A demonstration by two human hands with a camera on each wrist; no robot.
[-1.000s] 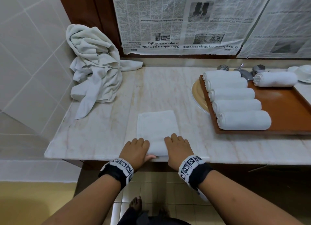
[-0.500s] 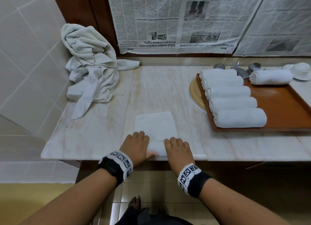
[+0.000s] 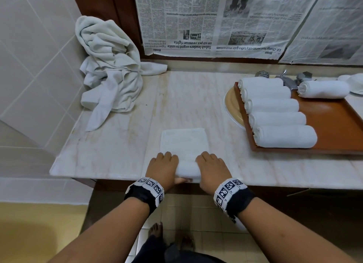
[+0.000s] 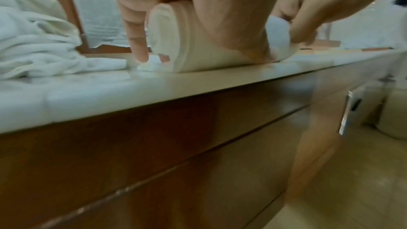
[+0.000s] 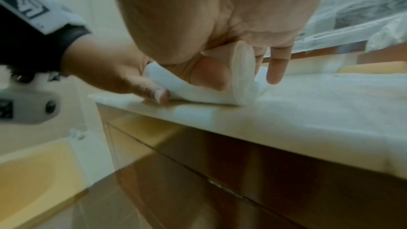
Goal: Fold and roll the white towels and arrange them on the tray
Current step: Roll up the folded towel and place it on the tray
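Both hands roll towel

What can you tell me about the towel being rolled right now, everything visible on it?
The folded towel is plain white terry-like cloth, lying on the marble counter at its front edge. Its near end is wound into a tight roll whose spiral layers show at both ends in the wrist views; the far part lies flat, unrolled. The left hand and right hand curl over the roll's two ends, thumbs behind it. It lies apart from the tray.
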